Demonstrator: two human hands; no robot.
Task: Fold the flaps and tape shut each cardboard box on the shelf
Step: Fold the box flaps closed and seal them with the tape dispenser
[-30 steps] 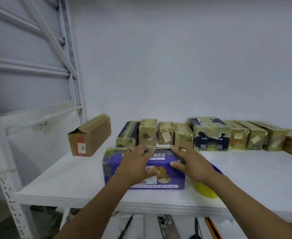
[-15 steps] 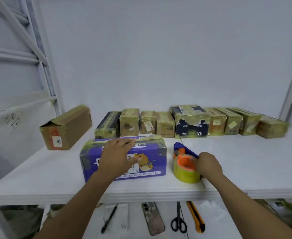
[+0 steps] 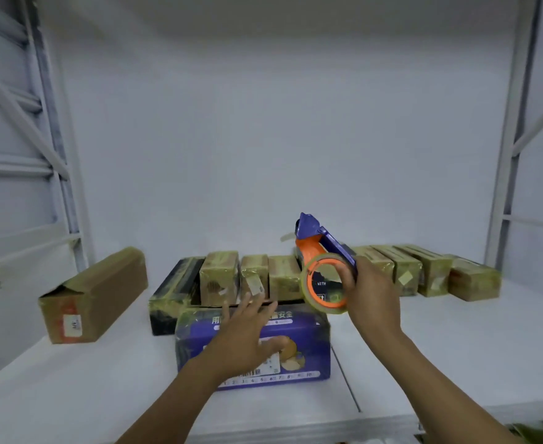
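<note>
A purple printed cardboard box (image 3: 299,338) lies on its side near the front of the white shelf (image 3: 456,347), its flaps closed and yellowish tape across its top. The left hand (image 3: 247,334) is spread flat over the box's top front edge with its fingers straight. The right hand (image 3: 372,293) grips a blue and orange tape dispenser (image 3: 312,248) carrying a yellowish roll, and holds it in the air just above the box's right end. Behind stands a row of small brown boxes wrapped in yellowish tape (image 3: 219,277). A long brown cardboard box (image 3: 103,293) lies at the left, well apart.
</note>
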